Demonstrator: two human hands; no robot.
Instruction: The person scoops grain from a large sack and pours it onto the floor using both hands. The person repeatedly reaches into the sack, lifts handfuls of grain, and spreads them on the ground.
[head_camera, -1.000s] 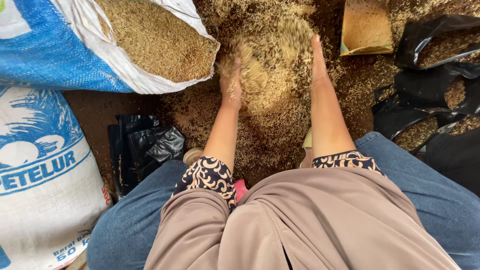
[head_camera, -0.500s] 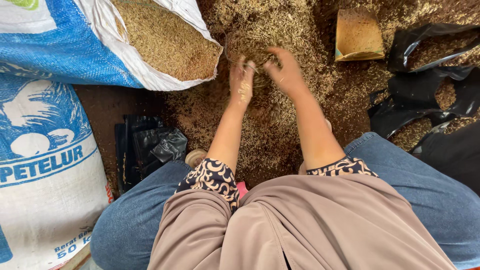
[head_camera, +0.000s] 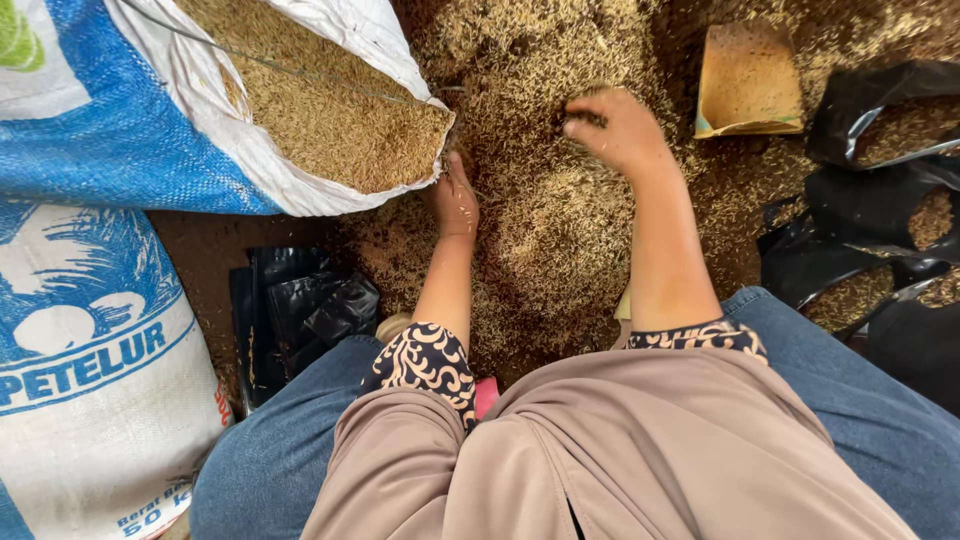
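Note:
A heap of tan husked grain (head_camera: 560, 230) covers the brown floor in front of me. My left hand (head_camera: 455, 197) rests flat on the grain just below the mouth of an open woven sack (head_camera: 300, 170) full of the same grain. My right hand (head_camera: 620, 130) hovers over the heap farther back, fingers curled together with some grain pinched in them. Both forearms reach out from patterned sleeves above my blue jeans.
A large blue-and-white sack (head_camera: 90, 350) stands at the left. A stack of empty black plastic bags (head_camera: 300, 310) lies by my left knee. Black bags partly filled with grain (head_camera: 890, 130) sit at the right, beside a tan cardboard scoop (head_camera: 748, 85).
Both hands were lifting a pile of grain together; the grain has dropped back. My left hand has lowered toward the sack mouth, and my right hand has curled and shifted right.

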